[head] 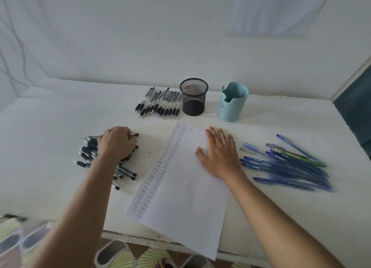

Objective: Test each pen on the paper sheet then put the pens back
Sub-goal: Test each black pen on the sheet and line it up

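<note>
A white paper sheet (186,187) lies in the middle of the table, with columns of small pen marks down its left side. My right hand (218,153) rests flat on the sheet's upper right part, fingers spread, holding nothing. My left hand (117,142) is curled over a pile of black pens (90,153) left of the sheet, fingers closed around a black pen (134,135) whose end sticks out to the right. A second group of black pens (160,105) lies at the back. Blue pens (285,165) lie in a heap right of the sheet.
A black mesh pen cup (193,97) and a light blue pen holder (232,102) stand at the back beyond the sheet. The sheet's lower corner overhangs the table's front edge (140,237). A white wall rises behind the table. Patterned floor shows below.
</note>
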A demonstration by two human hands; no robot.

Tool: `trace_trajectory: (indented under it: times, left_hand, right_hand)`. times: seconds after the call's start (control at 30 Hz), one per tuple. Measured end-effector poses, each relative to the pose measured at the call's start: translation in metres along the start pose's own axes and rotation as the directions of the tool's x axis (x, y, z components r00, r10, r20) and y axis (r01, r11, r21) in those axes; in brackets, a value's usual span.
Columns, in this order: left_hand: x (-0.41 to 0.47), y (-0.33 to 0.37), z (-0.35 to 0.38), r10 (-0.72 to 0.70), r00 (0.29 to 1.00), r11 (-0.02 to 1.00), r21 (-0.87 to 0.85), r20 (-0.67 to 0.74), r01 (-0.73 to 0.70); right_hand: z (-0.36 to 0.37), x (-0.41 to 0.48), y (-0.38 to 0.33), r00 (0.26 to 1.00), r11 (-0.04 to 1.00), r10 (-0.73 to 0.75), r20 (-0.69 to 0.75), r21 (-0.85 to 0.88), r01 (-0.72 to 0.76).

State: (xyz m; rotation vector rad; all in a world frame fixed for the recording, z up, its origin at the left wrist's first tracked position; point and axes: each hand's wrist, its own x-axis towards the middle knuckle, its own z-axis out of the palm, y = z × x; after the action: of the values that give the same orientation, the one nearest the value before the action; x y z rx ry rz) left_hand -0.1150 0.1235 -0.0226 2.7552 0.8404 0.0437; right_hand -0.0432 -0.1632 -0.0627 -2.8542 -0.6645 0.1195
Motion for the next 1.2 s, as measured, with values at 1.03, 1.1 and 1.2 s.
trace_trajectory:
  times: [1.03,1.1,1.2]
  left_hand:
    - [-0.029,0.1,0.0,0.435,0.871,0.407,-0.813,-0.228,-0.416]
    - [-0.022,0.105,0.007,0.36,0.903,0.359,-0.858,-0.236,-0.367]
    - [-0.01,0.115,0.019,0.274,0.943,0.161,-0.957,-0.189,-0.239]
  right_hand:
    - [0.001,0.0,-0.001,0.999,1.0,-0.005,-0.035,0.016,0.006]
    - [0.001,0.0,-0.001,0.999,1.0,-0.005,-0.032,0.023,0.006]
    - [0.001,0.001,-0.001,1.0,1.0,0.0,-0.015,0.019,0.0]
